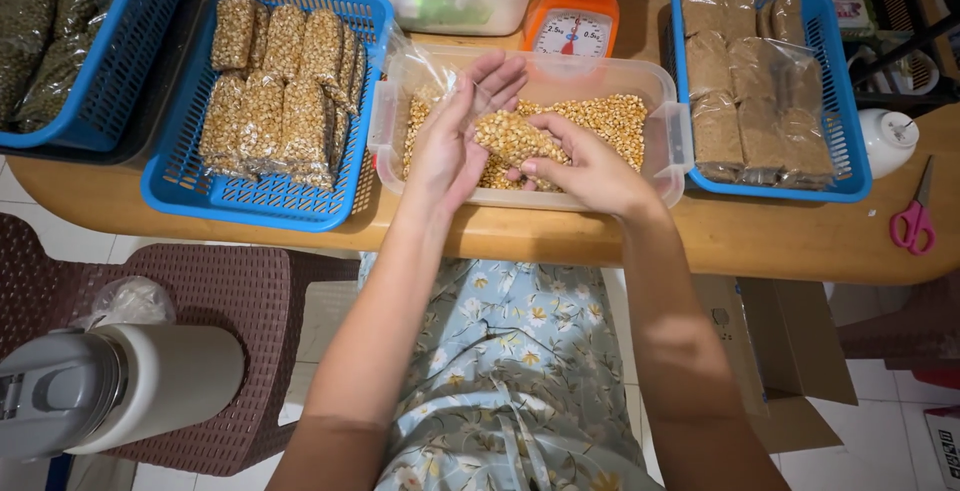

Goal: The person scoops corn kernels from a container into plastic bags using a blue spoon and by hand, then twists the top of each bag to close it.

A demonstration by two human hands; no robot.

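Note:
A clear plastic tub (672,141) of loose yellow kernels (610,116) sits on the wooden table in front of me. My left hand (455,136) holds a small clear plastic bag partly filled with kernels (512,137) upright over the tub, palm turned inward. My right hand (590,166) grips the same bag from the right, fingers pinched on its lower part. Both hands are above the kernels inside the tub.
A blue basket (190,186) of packed kernel bags (280,81) lies at left. Another blue basket (850,141) at right holds brown-filled bags (745,91). An orange scale (572,26) stands behind the tub. Pink scissors (912,223) lie at far right. A white flask (120,381) rests on a brown chair.

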